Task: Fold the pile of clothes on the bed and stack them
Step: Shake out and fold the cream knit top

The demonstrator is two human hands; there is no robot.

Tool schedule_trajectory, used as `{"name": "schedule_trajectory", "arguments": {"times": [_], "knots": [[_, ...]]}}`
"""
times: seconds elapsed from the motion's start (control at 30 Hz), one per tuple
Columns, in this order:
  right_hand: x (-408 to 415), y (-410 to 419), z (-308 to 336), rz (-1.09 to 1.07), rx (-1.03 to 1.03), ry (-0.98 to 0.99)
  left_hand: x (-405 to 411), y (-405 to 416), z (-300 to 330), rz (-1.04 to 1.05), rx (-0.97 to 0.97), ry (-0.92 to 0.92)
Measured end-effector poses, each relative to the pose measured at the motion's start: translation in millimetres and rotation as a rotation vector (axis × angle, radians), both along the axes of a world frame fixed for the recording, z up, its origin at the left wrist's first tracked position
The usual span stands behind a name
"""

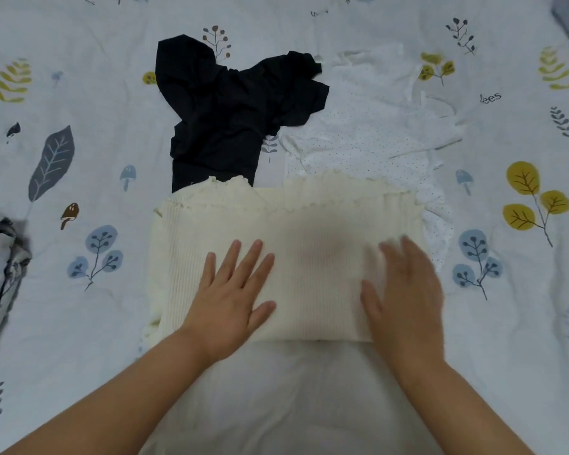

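Nearest to the camera, two bare forearms reach forward over a plain white cloth that lies on the bed sheet, white with printed leaves, small trees and mushrooms. No other part of the room shows.

The left hand lies flat on the cream ribbed top, with fingers straight and a little apart. The right hand also lies on the top, near its right edge; it is blurred, but the fingers look straight and close together. The top is folded into a wide rectangle with a wavy frilled far edge.

At the left border, a grey patterned fabric is cut off.

Beyond the top, a black garment lies crumpled, its lower part hidden under the top. Just beside it to the right, a white dotted garment is rumpled and hard to separate from the sheet.
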State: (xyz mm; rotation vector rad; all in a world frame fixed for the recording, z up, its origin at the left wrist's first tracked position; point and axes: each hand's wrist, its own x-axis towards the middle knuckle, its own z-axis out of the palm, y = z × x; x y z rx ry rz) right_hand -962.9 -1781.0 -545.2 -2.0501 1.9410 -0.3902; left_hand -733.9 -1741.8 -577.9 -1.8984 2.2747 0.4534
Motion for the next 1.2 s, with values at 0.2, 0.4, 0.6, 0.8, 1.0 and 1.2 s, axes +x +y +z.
{"name": "schedule_trajectory", "arguments": {"times": [0.2, 0.4, 0.6, 0.8, 1.0, 1.2], "knots": [[-29.3, 0.3, 4.2, -0.567, 0.546, -0.443, -12.4, -20.3, 2.7, -0.011, 0.028, 0.078], [-10.6, 5.6, 21.3, -0.481, 0.327, -0.462, -15.9, -28.8, 17.3, 0.126, 0.145, 0.226], [59.2, 21.1, 60.9, -0.142, -0.028, -0.476, -12.7, -55.5, 64.0, 0.636, 0.277, 1.084], [127.3, 36.5, 72.2, 0.240, -0.014, -0.346, 26.1, -76.1, 95.3, 0.802, 0.472, 1.598], [173.6, 45.4, 52.2, 0.428, 0.026, -0.243, 74.8, -76.3, 77.0, 0.829, 0.165, 1.240], [195.1, 52.4, 38.4, 0.742, 0.326, -0.068, 103.1, -57.1, 36.4, 1.038, 0.136, 0.967]]}}
